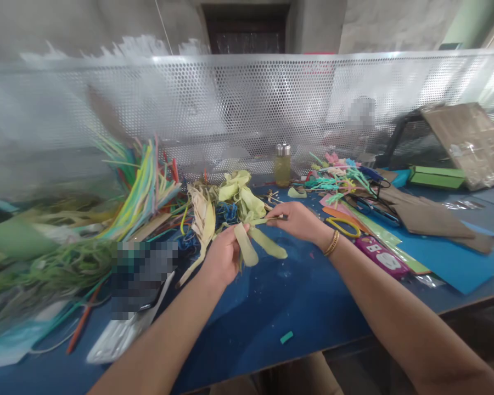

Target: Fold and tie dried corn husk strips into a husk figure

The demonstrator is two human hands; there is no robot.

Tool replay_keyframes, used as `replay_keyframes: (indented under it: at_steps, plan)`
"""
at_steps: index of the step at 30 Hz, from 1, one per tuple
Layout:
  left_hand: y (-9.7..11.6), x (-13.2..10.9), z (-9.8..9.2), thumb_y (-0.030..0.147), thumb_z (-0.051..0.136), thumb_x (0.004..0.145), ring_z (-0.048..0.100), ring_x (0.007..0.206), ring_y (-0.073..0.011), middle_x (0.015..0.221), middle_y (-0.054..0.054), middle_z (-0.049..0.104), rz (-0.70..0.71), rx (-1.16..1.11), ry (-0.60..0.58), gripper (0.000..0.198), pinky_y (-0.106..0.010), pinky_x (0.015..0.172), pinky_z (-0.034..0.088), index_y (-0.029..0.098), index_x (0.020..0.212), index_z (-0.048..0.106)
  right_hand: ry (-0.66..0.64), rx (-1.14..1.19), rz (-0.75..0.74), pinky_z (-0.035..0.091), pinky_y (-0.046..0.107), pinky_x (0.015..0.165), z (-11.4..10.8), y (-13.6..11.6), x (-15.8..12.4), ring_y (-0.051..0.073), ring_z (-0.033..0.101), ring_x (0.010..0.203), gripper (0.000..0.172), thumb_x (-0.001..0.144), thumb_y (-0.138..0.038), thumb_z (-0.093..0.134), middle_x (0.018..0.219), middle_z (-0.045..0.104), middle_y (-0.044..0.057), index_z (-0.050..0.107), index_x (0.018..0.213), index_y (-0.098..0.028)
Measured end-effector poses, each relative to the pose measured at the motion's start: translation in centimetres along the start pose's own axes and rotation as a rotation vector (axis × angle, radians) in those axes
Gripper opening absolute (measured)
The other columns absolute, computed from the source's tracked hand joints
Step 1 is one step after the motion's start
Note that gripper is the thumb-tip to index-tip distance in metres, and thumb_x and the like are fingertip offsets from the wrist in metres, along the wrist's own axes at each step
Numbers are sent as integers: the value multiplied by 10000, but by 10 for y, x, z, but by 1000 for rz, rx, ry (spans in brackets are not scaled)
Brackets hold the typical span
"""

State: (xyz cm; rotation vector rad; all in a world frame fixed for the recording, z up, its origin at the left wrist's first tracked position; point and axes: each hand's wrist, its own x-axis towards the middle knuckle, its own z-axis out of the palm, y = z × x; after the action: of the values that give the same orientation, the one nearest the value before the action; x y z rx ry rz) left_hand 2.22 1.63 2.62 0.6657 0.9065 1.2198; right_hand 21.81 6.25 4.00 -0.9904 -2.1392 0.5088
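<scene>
My left hand (pixel 223 257) is closed around the lower part of a pale yellow-green craft flower (pixel 239 189), whose ruffled petals point away from me. Two long leaf-like strips (pixel 268 244) hang from it beside my fingers. My right hand (pixel 293 220), with a bracelet at the wrist, pinches a thin greenish stem or strip (pixel 267 220) that runs across to the flower. Whether the stem is wire or twisted paper I cannot make out. Left of the flower lies a dried-looking cream leaf bundle (pixel 201 211).
Colourful pipe cleaners (pixel 138 186) and green strands (pixel 72 263) crowd the left. A glass jar (pixel 282 167) stands at the back by the perforated metal panel (pixel 189 104). On the right lie yellow-handled scissors (pixel 342 226), a purple case (pixel 381 255), blue sheets (pixel 440 258) and cardboard (pixel 430 220).
</scene>
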Motion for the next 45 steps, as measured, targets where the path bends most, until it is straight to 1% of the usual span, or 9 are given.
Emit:
replay_keyframes:
  at_steps: [5, 9, 17, 20, 23, 28, 32, 39, 45]
  plan:
    - [-2, 2, -1, 267, 761, 617, 486, 414, -90, 536, 9, 573, -127, -34, 19, 206, -219, 387, 373, 154, 700, 609, 376, -436, -273, 296, 435, 1017, 0, 3, -1, 222, 563, 1047, 257, 902, -217, 531, 1044, 726, 5, 757, 944, -331]
    - [-2, 1, -1, 261, 766, 623, 467, 416, -79, 546, 7, 569, -136, -50, -28, 212, -210, 385, 363, 152, 706, 604, 475, -562, -285, 250, 442, 1062, 1, 6, -5, 217, 549, 1075, 292, 914, -220, 525, 1095, 716, -22, 726, 1045, -386]
    - [-3, 5, -4, 309, 800, 539, 483, 425, -85, 514, 60, 544, 296, 93, 99, 300, -216, 441, 387, 169, 645, 557, 108, -471, -115, 356, 425, 993, 18, 24, 4, 227, 615, 1028, 340, 814, -105, 532, 1038, 740, 61, 748, 1024, -262]
    - [-6, 7, -5, 301, 778, 548, 461, 422, -82, 509, 54, 550, 337, 205, 129, 240, -212, 436, 357, 160, 625, 600, 146, -257, 61, 439, 375, 941, 19, 24, 6, 230, 624, 1063, 449, 728, -50, 505, 1134, 711, 80, 724, 1082, -219]
    - [-12, 6, -3, 278, 739, 575, 439, 433, -76, 516, 48, 558, 335, 305, 139, 167, -211, 451, 349, 156, 630, 638, 276, 106, 249, 507, 315, 800, 19, 14, 9, 193, 670, 893, 302, 800, -171, 501, 986, 736, 74, 717, 1010, -190]
    - [-19, 6, -2, 244, 699, 611, 456, 524, -82, 582, 27, 592, 394, 408, 109, 104, -201, 516, 375, 151, 619, 653, 74, 354, 437, 484, 254, 598, 33, -2, 24, 162, 641, 679, 264, 698, -301, 683, 772, 700, 47, 685, 918, -156]
    - [-20, 8, -3, 244, 720, 604, 426, 502, -71, 581, 27, 594, 360, 411, 140, 121, -197, 501, 359, 143, 653, 677, 93, 281, 540, 414, 241, 502, 41, 1, 43, 158, 597, 578, 437, 587, -145, 703, 618, 651, 8, 654, 1021, -131]
    - [-25, 10, -3, 280, 802, 544, 513, 467, -106, 573, 10, 621, 163, 126, 103, 242, -229, 480, 413, 148, 701, 673, 223, 742, 635, 438, 204, 517, 37, 7, 79, 95, 555, 520, 43, 712, -139, 639, 591, 633, 2, 608, 735, -157]
    - [-23, 12, -2, 279, 859, 518, 605, 563, -137, 629, -22, 674, 93, -27, 44, 291, -237, 542, 453, 140, 693, 672, 119, 832, 695, 476, 203, 559, 39, 19, 109, 79, 546, 513, 106, 801, -211, 644, 596, 626, -10, 571, 741, -163]
